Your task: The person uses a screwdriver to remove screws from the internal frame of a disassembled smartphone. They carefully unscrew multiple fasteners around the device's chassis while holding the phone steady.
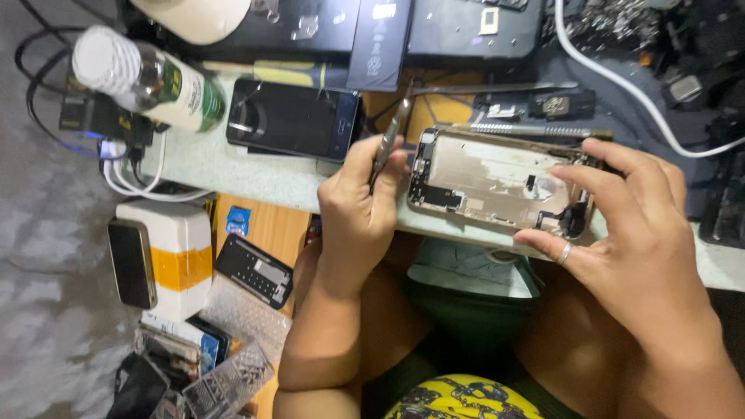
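Meanwhile, at centre frame on the bench edge, the right hand (pixel 636 233) clasps by its rims an opened gold phone housing (pixel 497 182), seemingly light, rigid yet fragile inside, while the left hand (pixel 361 206) pinches a slim metal tool (pixel 390 132) at its left end.

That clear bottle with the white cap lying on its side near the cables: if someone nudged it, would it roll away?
Probably. The bottle is round and lies on its side, so a nudge would likely roll it. The black phone beside it might stop it that way. It looks like light plastic, easy to lift.
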